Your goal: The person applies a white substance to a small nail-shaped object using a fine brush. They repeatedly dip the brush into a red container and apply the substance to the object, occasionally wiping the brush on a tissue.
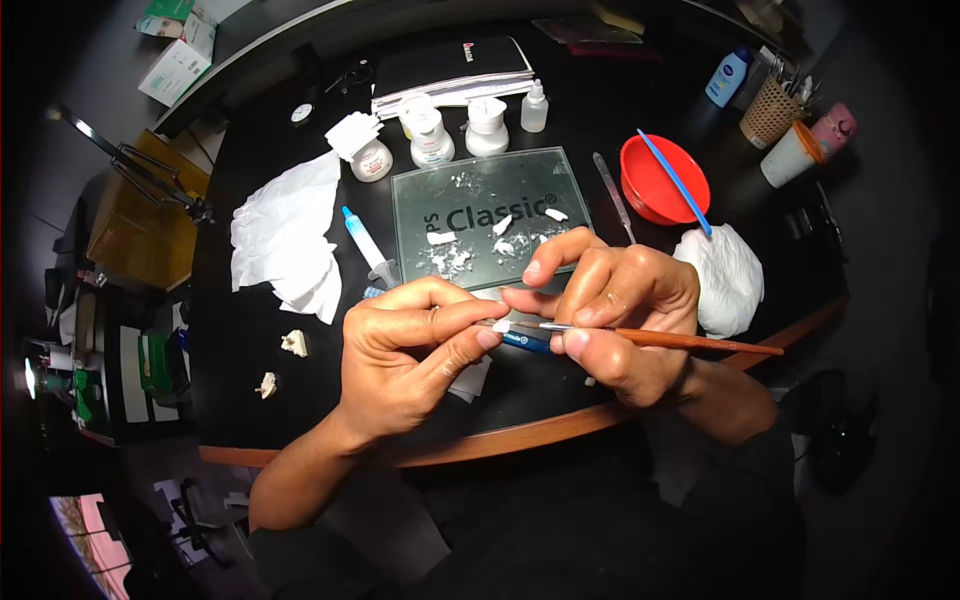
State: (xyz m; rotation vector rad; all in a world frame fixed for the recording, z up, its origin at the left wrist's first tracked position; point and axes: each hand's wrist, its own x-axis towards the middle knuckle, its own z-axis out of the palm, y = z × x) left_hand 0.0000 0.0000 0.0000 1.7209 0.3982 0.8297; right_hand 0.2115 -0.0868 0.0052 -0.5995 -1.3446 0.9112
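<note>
My left hand [405,355] pinches a small white piece [500,326] between thumb and fingertips, above the front of the black table [250,345]. My right hand [615,310] grips a thin brush with an orange-brown handle [700,343]; its tip touches the white piece. A blue-ended tool [527,342] lies just under the fingertips. Behind the hands lies a glass mixing slab [480,205] with white blobs on it.
White tissues [285,235], a syringe [365,245], three small white bottles [432,135], a dropper bottle [534,107], a red bowl with a blue stick [660,180], a metal spatula [612,190], a white wad [725,275], two small tooth casts [293,343], a wicker holder [768,112].
</note>
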